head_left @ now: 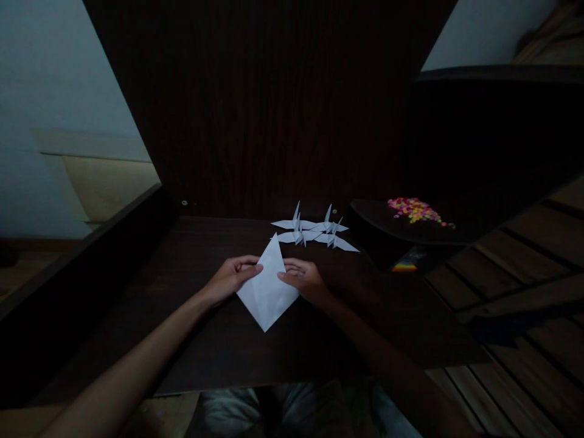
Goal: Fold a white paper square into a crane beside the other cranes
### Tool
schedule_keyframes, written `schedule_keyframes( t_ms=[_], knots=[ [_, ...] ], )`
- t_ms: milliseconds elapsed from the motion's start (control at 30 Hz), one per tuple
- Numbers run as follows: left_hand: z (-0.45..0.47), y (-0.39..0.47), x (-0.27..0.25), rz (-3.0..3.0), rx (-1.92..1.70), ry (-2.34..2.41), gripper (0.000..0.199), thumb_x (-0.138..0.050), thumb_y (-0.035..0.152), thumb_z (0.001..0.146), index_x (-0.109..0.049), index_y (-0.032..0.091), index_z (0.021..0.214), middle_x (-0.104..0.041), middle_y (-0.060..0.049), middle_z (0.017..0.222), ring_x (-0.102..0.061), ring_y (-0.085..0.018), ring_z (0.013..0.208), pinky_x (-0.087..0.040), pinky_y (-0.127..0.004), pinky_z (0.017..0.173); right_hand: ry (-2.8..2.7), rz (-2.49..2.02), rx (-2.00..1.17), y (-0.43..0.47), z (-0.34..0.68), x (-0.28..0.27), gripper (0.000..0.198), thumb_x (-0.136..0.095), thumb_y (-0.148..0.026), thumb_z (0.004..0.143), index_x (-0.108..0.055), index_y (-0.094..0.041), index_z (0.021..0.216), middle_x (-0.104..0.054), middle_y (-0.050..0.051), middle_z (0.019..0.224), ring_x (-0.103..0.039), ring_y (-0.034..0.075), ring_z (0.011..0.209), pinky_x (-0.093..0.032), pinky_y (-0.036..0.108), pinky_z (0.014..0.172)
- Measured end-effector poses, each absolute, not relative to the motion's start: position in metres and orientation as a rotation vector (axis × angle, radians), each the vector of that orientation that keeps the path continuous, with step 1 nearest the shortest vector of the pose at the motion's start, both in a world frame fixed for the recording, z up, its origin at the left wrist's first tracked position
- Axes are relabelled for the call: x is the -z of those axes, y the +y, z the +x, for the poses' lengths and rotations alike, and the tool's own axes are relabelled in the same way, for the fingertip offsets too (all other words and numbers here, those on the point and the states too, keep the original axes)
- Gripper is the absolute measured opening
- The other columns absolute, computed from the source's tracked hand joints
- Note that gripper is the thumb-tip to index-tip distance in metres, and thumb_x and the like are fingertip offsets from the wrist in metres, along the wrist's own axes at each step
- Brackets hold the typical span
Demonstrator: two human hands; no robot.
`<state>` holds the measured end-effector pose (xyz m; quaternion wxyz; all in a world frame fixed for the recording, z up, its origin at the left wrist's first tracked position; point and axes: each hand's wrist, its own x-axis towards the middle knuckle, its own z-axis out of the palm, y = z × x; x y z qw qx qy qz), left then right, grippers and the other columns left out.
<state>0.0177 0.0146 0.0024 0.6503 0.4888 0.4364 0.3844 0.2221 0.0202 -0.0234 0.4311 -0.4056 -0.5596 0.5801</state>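
Observation:
A white sheet of paper [268, 295], folded into a kite shape, is held just above the dark desk with its narrow tip pointing away from me. My left hand [235, 278] pinches its left edge, thumb on top and fingers behind. On the opposite edge my right hand [305, 280] grips the paper the same way, thumb over the front. The fingers under the sheet are partly hidden. Just beyond the tip, several folded white paper cranes [314, 230] stand close together, their wings overlapping.
A dark wooden desk [196, 359] has a tall back panel [283, 109] and a raised left side [91, 261]. At right, a small dark shelf [369, 216] bears a pile of colourful small pieces [417, 210]. A rainbow-striped item [405, 266] shows below it. Wooden slats [524, 261] lie further right.

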Motion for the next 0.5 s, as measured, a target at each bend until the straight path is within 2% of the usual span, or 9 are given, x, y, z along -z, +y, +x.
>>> schedule_keyframes(
  t_ms=[233, 500],
  knots=[
    [0.0142, 0.0161, 0.0048, 1.19, -0.809, 1.011, 0.032, -0.075, 0.039, 0.067, -0.071, 0.014, 0.087, -0.072, -0.005, 0.075, -0.064, -0.016, 0.063, -0.046, -0.024, 0.055, -1.411, -1.073, -1.471, 0.0226, 0.2233, 0.0236, 0.033, -0.075, -0.032, 0.061, -0.069, -0.015, 0.088, -0.071, 0.005, 0.082, -0.065, 0.017, 0.07, -0.049, 0.028, 0.064],
    [0.0142, 0.0143, 0.0017, 1.24, -0.8, 1.008, 0.026, -0.074, 0.037, 0.068, -0.071, 0.015, 0.081, -0.073, -0.006, 0.077, -0.066, -0.018, 0.067, -0.048, -0.026, 0.06, -1.456, -1.077, -1.409, 0.0221, 0.2238, 0.0232, 0.029, -0.073, -0.034, 0.065, -0.071, -0.016, 0.087, -0.073, 0.005, 0.081, -0.066, 0.018, 0.07, -0.05, 0.029, 0.063]
  ],
)
